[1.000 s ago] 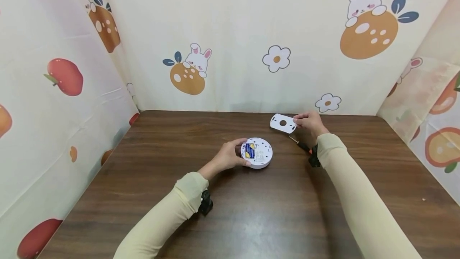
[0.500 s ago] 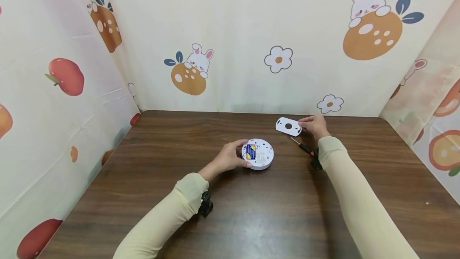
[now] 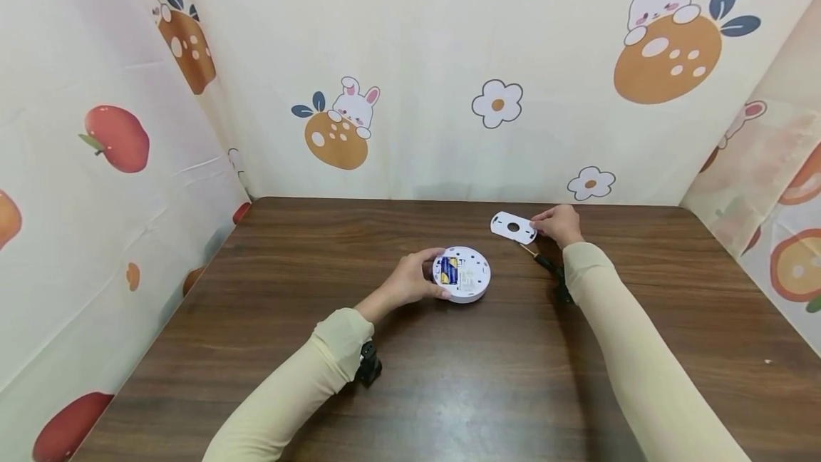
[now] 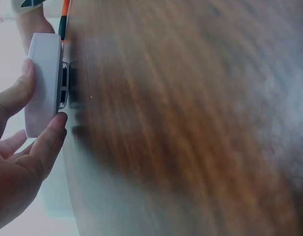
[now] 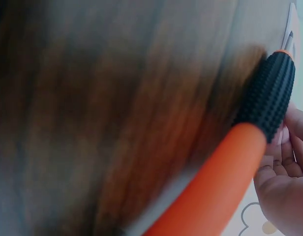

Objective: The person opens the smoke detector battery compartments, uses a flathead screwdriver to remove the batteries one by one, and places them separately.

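Observation:
A round white device [image 3: 462, 275], like a smoke detector, sits near the table's middle with a blue-and-yellow battery on its upturned face. My left hand [image 3: 409, 280] grips its left side between thumb and fingers; the left wrist view shows this grip edge-on, a dark part jutting from its underside. Near the back edge, my right hand [image 3: 559, 224] pinches the right end of a flat white mounting plate [image 3: 503, 229] with a round central hole. Just below the plate lies a screwdriver [image 3: 544, 261]; its orange and black handle [image 5: 269, 96] looms large in the right wrist view, partly covering that hand.
The brown wooden table [image 3: 308, 262] ends at a printed curtain [image 3: 423, 63] along the back, with more printed cloth on both sides. A tiny pale speck [image 3: 767, 361] lies on the right part of the table.
My right hand and the mounting plate have shifted slightly right and lower, and the plate's shadow has shrunk. The left hand keeps its grip on the round device, almost still.

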`<state>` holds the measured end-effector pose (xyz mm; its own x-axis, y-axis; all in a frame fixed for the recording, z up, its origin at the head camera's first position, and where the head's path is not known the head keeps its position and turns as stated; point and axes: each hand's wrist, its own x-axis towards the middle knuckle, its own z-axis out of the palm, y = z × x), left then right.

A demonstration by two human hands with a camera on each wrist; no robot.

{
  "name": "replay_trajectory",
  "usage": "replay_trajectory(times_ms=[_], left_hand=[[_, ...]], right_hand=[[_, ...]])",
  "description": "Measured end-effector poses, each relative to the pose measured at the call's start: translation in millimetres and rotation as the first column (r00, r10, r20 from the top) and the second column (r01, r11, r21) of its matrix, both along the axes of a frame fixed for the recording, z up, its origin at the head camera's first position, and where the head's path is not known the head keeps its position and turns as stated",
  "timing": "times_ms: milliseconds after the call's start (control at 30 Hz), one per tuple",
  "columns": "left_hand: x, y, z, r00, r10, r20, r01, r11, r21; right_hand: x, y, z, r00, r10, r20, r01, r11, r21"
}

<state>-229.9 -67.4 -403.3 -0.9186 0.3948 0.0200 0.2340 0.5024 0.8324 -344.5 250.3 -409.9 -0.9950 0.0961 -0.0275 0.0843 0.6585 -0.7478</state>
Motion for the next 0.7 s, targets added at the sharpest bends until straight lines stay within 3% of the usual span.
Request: replay_trajectory(times_ms=[333, 700], left_hand=[[1.8, 1.0, -0.4, 1.0, -0.002, -0.011, 0.002, 1.0, 0.001], [1.8, 0.1, -1.8, 1.0, 0.012, -0.003, -0.012, 1.0, 0.007]], right_hand=[[4.0, -3.6, 4.3, 0.999, 0.0, -0.038, 0.003, 0.996, 0.085], [2.5, -5.9, 6.9, 1.0, 0.012, -0.021, -0.01, 0.995, 0.094]])
